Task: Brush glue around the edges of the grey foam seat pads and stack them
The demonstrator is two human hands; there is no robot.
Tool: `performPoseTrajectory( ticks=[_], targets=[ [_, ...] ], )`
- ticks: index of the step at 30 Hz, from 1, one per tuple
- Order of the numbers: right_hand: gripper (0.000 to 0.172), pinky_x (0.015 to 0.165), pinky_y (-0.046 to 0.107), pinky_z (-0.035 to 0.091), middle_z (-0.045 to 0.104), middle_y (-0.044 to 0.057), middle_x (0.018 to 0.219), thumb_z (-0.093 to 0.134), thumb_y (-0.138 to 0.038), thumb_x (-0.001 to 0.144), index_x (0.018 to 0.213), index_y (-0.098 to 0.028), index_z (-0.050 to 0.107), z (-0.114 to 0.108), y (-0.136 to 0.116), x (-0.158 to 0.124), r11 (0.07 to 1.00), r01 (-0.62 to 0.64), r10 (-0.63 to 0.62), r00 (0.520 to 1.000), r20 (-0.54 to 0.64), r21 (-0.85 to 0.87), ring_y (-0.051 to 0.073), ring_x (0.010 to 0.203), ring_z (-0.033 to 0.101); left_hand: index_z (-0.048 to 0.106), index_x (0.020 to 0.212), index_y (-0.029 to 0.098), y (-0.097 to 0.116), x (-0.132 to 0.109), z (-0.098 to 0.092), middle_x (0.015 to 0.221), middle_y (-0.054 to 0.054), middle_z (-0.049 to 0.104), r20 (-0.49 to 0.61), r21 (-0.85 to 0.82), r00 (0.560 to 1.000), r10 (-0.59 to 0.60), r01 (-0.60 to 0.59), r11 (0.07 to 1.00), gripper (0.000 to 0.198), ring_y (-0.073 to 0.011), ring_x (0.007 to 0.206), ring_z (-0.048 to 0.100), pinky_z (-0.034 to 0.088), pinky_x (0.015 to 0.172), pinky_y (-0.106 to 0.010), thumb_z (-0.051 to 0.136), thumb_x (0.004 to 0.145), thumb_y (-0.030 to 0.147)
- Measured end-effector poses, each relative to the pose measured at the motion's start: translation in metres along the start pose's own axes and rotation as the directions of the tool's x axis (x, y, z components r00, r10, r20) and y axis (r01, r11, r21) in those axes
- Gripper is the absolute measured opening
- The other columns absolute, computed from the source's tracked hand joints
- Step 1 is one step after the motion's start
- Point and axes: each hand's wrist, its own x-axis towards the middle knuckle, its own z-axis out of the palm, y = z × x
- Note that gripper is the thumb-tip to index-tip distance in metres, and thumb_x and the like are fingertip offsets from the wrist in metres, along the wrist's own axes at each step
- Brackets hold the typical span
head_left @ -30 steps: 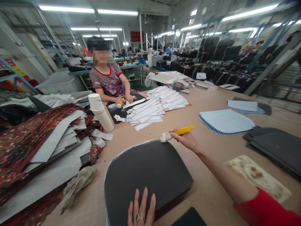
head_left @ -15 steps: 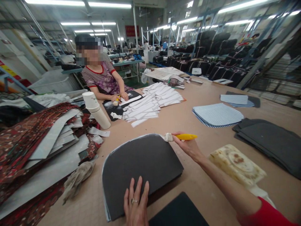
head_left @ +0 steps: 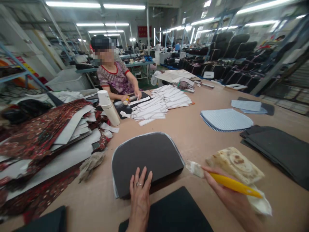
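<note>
A dark rounded panel (head_left: 148, 158) with a pale glued rim lies on the brown table in front of me. My left hand (head_left: 140, 190) rests flat on its near edge, fingers spread, a ring on one finger. My right hand (head_left: 227, 193) grips a yellow-handled glue brush (head_left: 231, 184). The brush's white tip (head_left: 196, 168) sits just off the panel's right corner. A stained glue container (head_left: 233, 165) lies right beside that hand. Another dark piece (head_left: 169, 212) lies at the near edge.
A co-worker in a striped top (head_left: 113, 79) sits across the table at a pile of white strips (head_left: 159, 104). Patterned red fabric and grey sheets (head_left: 45, 135) pile up on the left. A stack of paper cups (head_left: 108, 108), striped blue panels (head_left: 225, 119) and dark panels (head_left: 277, 148) lie around.
My right hand has drawn the brush from the panel's far edge down along its right side to the near right corner. The left hand stays on the panel. The view has shifted.
</note>
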Motion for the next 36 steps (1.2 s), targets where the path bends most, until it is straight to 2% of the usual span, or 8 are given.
performPoseTrajectory(
  ticks=[4,7,12,17,20,26,32,36],
  targets=[
    [0.034,0.081,0.039,0.050,0.070,0.003,0.084,0.054,-0.052,0.077,0.091,-0.025,0.069,0.013,-0.042,0.036,0.997,-0.018,0.013,0.997,0.074,0.071,0.024,0.078,0.065,0.051,0.123,0.031,0.012,-0.001,-0.014,0.132,-0.004,0.054,0.088,-0.039,0.995,-0.054,0.058,0.998,0.048,-0.0246,0.130,0.038,0.041,0.099,-0.049,0.042,0.084,0.005],
    [0.035,0.058,0.031,0.051,0.066,0.001,0.068,0.059,-0.051,0.073,0.090,-0.023,0.069,0.057,-0.096,0.062,0.957,-0.089,-0.014,0.936,0.353,0.275,0.018,0.056,0.059,0.049,0.124,0.031,0.015,0.000,-0.018,0.135,-0.003,0.051,0.157,-0.107,0.981,-0.114,0.132,0.985,0.048,-0.0247,0.132,0.034,0.038,0.102,-0.052,0.041,0.084,0.006],
    [0.026,0.062,0.026,0.049,0.066,0.003,0.075,0.064,-0.042,0.070,0.082,-0.019,0.067,0.136,-0.167,0.050,0.797,-0.254,-0.299,0.624,0.722,0.549,0.016,0.067,0.060,0.043,0.129,0.036,0.019,0.001,-0.022,0.135,-0.001,0.050,0.244,-0.264,0.953,-0.181,0.245,0.933,0.049,-0.0251,0.129,0.038,0.034,0.106,-0.050,0.051,0.083,0.019],
    [0.015,0.061,0.024,0.046,0.061,-0.001,0.067,0.063,-0.031,0.071,0.078,-0.018,0.064,0.183,-0.178,0.036,0.857,-0.250,-0.368,0.317,0.874,0.451,0.013,0.064,0.056,0.040,0.131,0.037,0.023,-0.001,-0.024,0.136,0.000,0.050,0.238,-0.356,0.943,-0.234,0.308,0.882,0.044,-0.0228,0.130,0.038,0.032,0.109,-0.045,0.043,0.089,0.025],
    [0.015,0.062,0.025,0.045,0.060,0.000,0.070,0.062,-0.031,0.072,0.078,-0.018,0.063,0.206,-0.180,0.054,0.864,-0.152,-0.411,0.335,0.848,0.480,0.014,0.066,0.055,0.039,0.132,0.034,0.022,-0.007,-0.024,0.142,0.001,0.042,0.258,-0.393,0.942,-0.215,0.305,0.867,0.042,-0.0235,0.134,0.031,0.028,0.112,-0.049,0.036,0.091,0.027],
    [0.024,0.065,0.027,0.044,0.058,0.000,0.068,0.064,-0.039,0.067,0.076,-0.017,0.061,0.227,-0.191,0.096,0.827,-0.100,-0.347,0.684,0.641,0.554,0.014,0.063,0.052,0.034,0.135,0.033,0.020,-0.012,-0.029,0.149,0.005,0.030,0.274,-0.384,0.939,-0.207,0.304,0.872,0.043,-0.0214,0.140,0.014,0.024,0.114,-0.047,0.028,0.093,0.028],
    [0.015,0.059,0.024,0.040,0.056,-0.001,0.065,0.061,-0.032,0.072,0.074,-0.017,0.062,0.222,-0.188,0.078,0.849,-0.130,-0.446,0.343,0.827,0.512,0.012,0.061,0.049,0.037,0.134,0.030,0.018,-0.009,-0.023,0.147,0.003,0.033,0.259,-0.338,0.948,-0.184,0.268,0.902,0.042,-0.0251,0.138,0.019,0.030,0.111,-0.049,0.030,0.092,0.033],
    [0.015,0.056,0.023,0.038,0.053,-0.002,0.064,0.060,-0.031,0.071,0.071,-0.016,0.060,0.244,-0.181,0.090,0.841,-0.087,-0.457,0.414,0.788,0.533,0.011,0.060,0.046,0.045,0.128,0.029,0.017,-0.011,-0.012,0.143,0.002,0.041,0.169,-0.279,0.970,-0.176,0.218,0.935,0.039,-0.0256,0.136,0.027,0.036,0.108,-0.045,0.037,0.090,0.037]
  ],
)
